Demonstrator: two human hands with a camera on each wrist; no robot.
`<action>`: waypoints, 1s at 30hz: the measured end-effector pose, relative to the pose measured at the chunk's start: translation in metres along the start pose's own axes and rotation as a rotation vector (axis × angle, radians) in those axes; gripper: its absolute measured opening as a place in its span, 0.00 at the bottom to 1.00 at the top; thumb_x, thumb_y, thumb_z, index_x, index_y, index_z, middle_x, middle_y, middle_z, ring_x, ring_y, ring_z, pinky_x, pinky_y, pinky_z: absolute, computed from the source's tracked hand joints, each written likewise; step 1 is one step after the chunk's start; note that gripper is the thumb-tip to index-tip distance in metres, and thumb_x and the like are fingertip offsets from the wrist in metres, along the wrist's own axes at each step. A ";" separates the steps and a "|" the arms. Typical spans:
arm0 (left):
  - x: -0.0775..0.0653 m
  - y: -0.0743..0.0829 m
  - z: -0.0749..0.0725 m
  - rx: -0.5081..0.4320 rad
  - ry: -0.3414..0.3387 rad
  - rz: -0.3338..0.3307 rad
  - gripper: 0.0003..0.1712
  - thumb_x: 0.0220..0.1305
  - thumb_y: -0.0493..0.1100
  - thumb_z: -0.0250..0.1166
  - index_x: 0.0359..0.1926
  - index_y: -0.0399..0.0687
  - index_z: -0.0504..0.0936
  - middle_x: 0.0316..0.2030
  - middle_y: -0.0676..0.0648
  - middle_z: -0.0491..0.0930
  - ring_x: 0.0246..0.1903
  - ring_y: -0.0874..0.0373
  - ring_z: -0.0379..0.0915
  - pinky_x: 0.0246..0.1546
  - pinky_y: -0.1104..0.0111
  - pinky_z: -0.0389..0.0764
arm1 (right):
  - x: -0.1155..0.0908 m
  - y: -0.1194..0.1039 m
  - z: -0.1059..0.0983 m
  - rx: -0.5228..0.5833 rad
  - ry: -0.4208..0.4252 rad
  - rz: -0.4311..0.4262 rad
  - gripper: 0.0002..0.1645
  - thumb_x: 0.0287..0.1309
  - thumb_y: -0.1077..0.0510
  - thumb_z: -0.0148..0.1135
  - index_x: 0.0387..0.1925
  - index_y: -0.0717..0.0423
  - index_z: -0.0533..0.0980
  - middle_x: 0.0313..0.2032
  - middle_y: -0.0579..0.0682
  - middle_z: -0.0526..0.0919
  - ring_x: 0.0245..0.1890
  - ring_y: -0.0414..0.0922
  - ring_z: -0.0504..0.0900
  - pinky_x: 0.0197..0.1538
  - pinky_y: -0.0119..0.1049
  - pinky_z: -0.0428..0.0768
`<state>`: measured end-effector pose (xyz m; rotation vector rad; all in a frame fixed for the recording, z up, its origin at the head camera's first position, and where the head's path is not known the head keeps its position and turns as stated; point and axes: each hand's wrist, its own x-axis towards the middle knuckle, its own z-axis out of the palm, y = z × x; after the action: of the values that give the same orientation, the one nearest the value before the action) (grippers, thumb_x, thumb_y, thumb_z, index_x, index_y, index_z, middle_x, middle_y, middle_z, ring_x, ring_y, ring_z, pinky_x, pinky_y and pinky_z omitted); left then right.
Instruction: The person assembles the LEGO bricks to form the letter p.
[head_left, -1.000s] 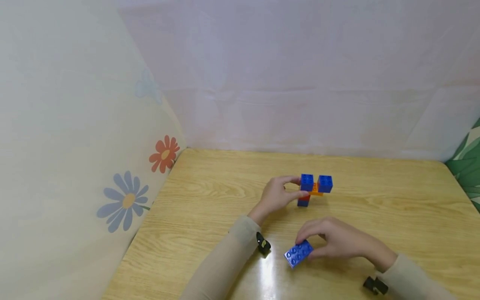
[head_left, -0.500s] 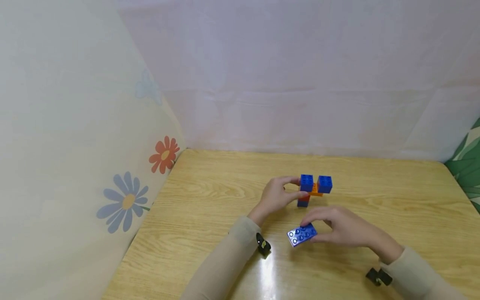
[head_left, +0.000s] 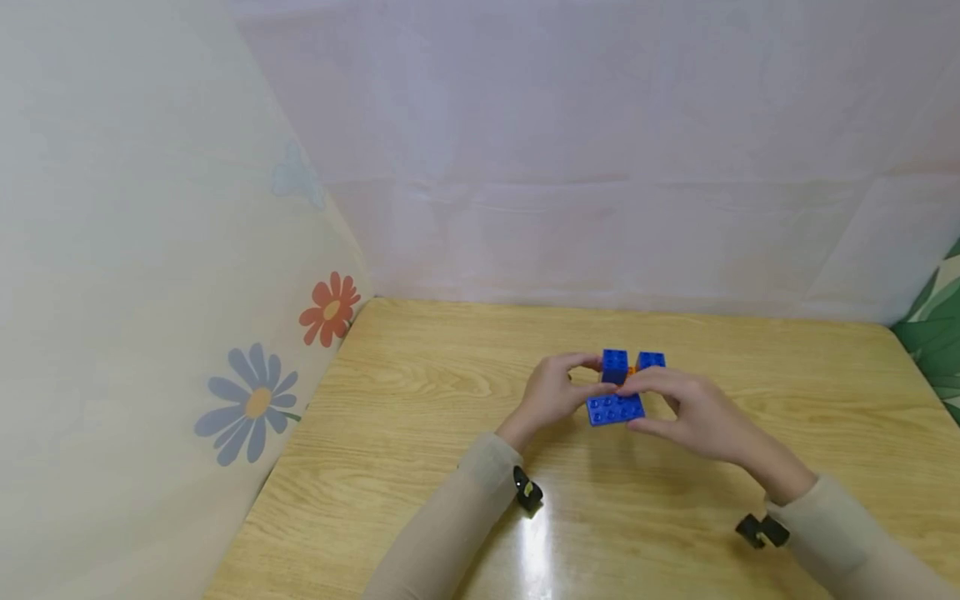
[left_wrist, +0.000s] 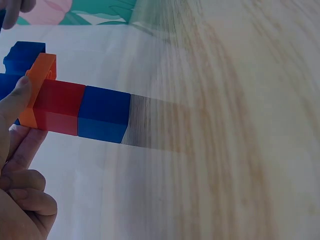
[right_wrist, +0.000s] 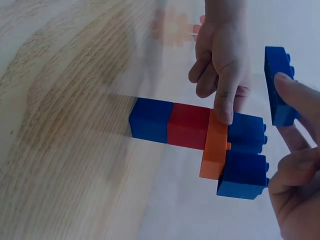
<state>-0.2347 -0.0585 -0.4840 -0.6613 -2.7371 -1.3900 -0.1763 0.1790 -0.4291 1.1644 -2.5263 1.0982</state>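
Note:
A small tower of toy building bricks stands upright on the table. Its base is a blue brick (right_wrist: 150, 120), with a red brick (right_wrist: 188, 126) above it, then an orange brick (right_wrist: 215, 145) lying across. Side by side on the orange one sit two blue bricks, one (right_wrist: 245, 132) by the thumb and another (right_wrist: 243, 176) at the free end. My left hand (head_left: 553, 390) pinches the tower at the orange level. A long blue brick (head_left: 615, 409) with several studs is pinched in my right hand (head_left: 697, 414). In the right wrist view it is apart from the tower, higher than its top.
The wooden table (head_left: 420, 350) runs back to a pale cloth backdrop (head_left: 600, 167). On the left hangs a cloth printed with flowers (head_left: 257, 403). Green leaf print (head_left: 933, 342) shows at the right edge. Dark wrist devices (head_left: 762, 531) sit at the sleeves.
My right hand has carried the long blue brick away from me, up to the near side of the tower, turning it nearly level in the head view. My left hand has stayed on the tower.

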 end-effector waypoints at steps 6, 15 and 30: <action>0.001 -0.001 0.000 0.009 0.019 0.016 0.19 0.62 0.40 0.76 0.55 0.47 0.88 0.50 0.52 0.88 0.49 0.54 0.83 0.35 0.73 0.78 | 0.007 0.002 -0.005 -0.077 0.127 0.010 0.26 0.48 0.65 0.83 0.51 0.53 0.85 0.45 0.47 0.87 0.24 0.34 0.63 0.26 0.31 0.66; 0.000 0.002 0.000 -0.006 0.003 -0.015 0.24 0.61 0.56 0.77 0.55 0.55 0.89 0.50 0.59 0.87 0.54 0.63 0.80 0.48 0.66 0.81 | 0.015 0.007 -0.012 -0.118 0.200 0.096 0.25 0.53 0.62 0.81 0.54 0.54 0.85 0.48 0.52 0.88 0.21 0.35 0.59 0.24 0.33 0.63; -0.002 0.004 -0.001 -0.052 -0.010 -0.007 0.27 0.61 0.61 0.75 0.56 0.53 0.88 0.48 0.60 0.86 0.50 0.55 0.82 0.39 0.68 0.80 | 0.020 0.019 -0.017 -0.130 0.159 0.186 0.25 0.58 0.59 0.78 0.58 0.55 0.84 0.54 0.56 0.86 0.31 0.43 0.72 0.31 0.37 0.68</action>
<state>-0.2317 -0.0579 -0.4812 -0.6636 -2.7222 -1.4688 -0.2060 0.1871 -0.4193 0.7905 -2.5765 1.0027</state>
